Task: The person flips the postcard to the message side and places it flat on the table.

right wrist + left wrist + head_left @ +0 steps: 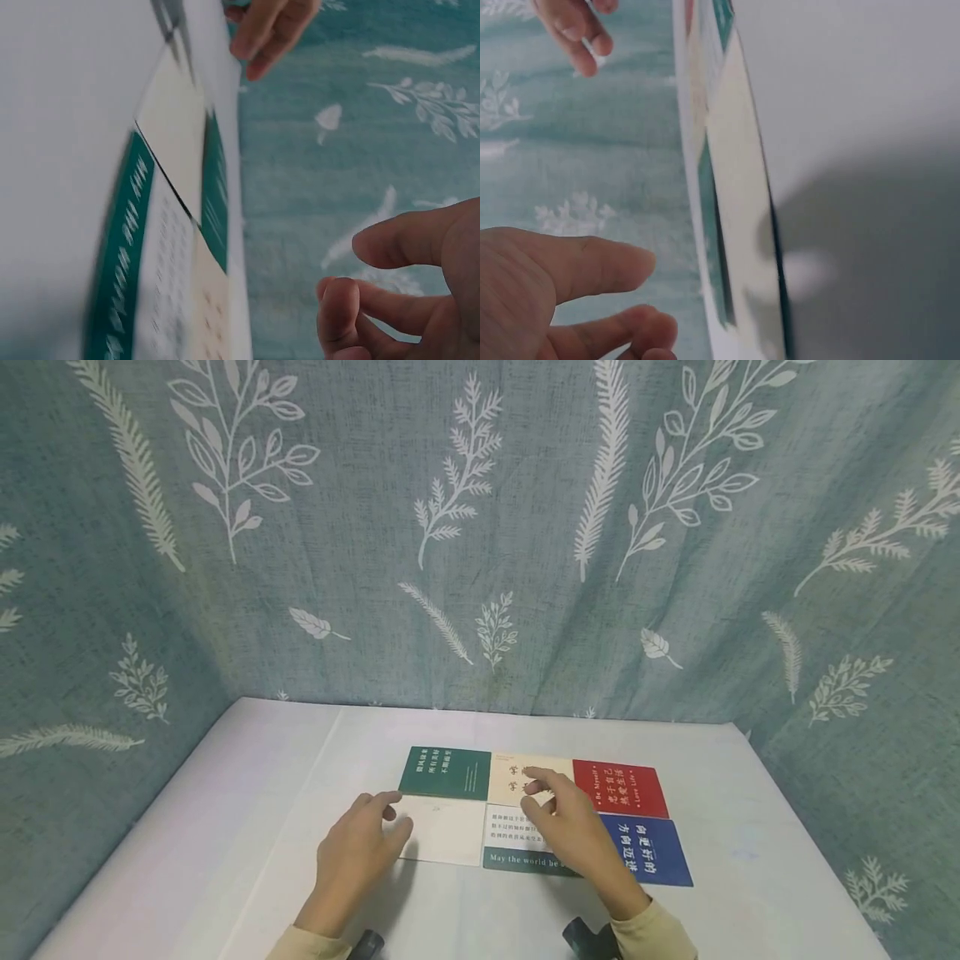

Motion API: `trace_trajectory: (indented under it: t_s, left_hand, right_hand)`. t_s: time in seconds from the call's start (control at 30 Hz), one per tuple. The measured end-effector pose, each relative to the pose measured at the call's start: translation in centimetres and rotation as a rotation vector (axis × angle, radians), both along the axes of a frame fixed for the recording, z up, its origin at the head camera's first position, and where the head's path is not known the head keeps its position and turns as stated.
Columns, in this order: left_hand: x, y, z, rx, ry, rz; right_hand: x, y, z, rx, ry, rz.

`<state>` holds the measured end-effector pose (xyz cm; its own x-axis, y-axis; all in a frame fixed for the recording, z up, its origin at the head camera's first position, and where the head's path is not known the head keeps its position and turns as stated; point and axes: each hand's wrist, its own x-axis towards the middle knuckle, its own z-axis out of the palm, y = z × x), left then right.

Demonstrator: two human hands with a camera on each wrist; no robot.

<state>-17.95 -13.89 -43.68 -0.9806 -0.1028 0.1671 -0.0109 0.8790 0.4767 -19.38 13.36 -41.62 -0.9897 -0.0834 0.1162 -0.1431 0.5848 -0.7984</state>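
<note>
Beige fabric sleeves [303,945] foremost, held left hand [356,843] half open, thumb parted, grasping nothing, over the left end of a near-blank cream rectangular card [444,831]. Held right hand [573,822] likewise loose and unladen above a white-and-green lettered card [517,837]. Farther out, had dark green card [442,774], cream lettered card [504,779], red card [622,789] and blue card [654,853] flat on the white surface [750,835]. Seemed poised at aligning two rows; probably needed lowered fingertips against any uneven edge next.
</note>
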Motion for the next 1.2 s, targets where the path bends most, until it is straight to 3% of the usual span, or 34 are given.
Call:
trace_trajectory:
  t_s: [0.23,0.47,0.83,1.2]
  left_hand:
    - [0.3,2.4,0.3,0.006,0.052,-0.081]
    - [0.1,4.8,-0.5,0.003,0.052,-0.156]
    - [0.0,7.5,-1.6,-0.01,-0.025,-0.239]
    - [-0.5,9.0,-1.8,-0.037,-0.02,-0.282]
  right_hand:
    - [0.5,3.6,1.0,0.082,0.053,-0.094]
    - [1.2,6.1,0.4,0.158,0.036,-0.124]
    - [2.4,7.2,-1.6,0.225,-0.065,-0.115]
    - [2.7,7.1,-2.4,0.294,-0.126,-0.082]
